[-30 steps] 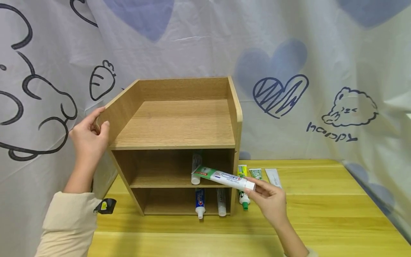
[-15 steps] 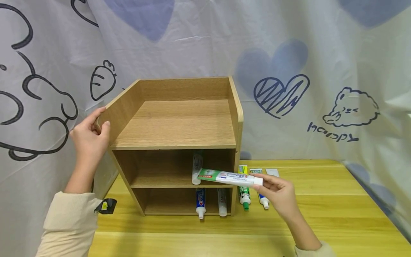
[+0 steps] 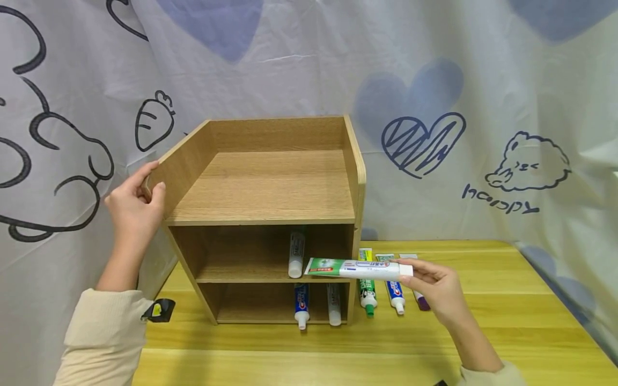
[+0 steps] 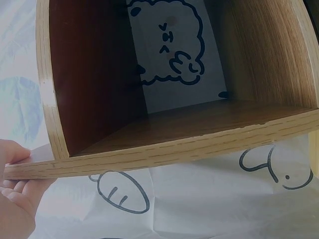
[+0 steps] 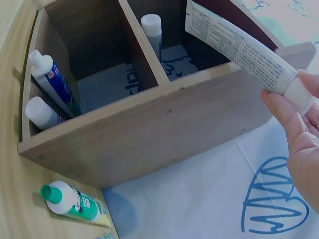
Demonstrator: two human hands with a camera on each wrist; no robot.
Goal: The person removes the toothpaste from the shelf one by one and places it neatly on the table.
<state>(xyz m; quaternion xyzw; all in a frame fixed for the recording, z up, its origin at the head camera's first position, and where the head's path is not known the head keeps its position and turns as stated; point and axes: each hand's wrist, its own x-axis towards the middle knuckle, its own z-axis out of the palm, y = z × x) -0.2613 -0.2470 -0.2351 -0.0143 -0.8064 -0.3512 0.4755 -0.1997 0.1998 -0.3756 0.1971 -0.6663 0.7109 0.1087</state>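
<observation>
Fingers (image 3: 419, 272) of the right hand (image 3: 436, 289) pinched the capped end of a white and green toothpaste tube (image 3: 354, 267), which lay nearly level in the air with its flat tail at the front edge of the middle shelf of a wooden rack (image 3: 270, 187), on that shelf's right side. From the right wrist view the same tube (image 5: 239, 47) ran slantwise across the rack's open front, its white cap gripped between thumb and fingers. The left hand (image 3: 132, 206) held the upper front corner of the rack's left side panel, thumb on the inner face and fingers curled round the outer edge; the left wrist view showed only part of that hand (image 4: 17, 196) against the panel's edge. One white tube (image 3: 295, 254) lay on the middle shelf just left of the held tube's tail. Two more lay in the bottom compartment, a blue-labelled tube (image 3: 301, 305) and a pale tube (image 3: 333, 304) side by side, caps outward. On the yellow table (image 3: 483, 321), just right of the rack, three tubes lay in a row: a green-capped tube (image 3: 367, 292), a blue and white tube (image 3: 395, 294) and a purple-capped tube (image 3: 421, 300), partly hidden behind the right hand.
</observation>
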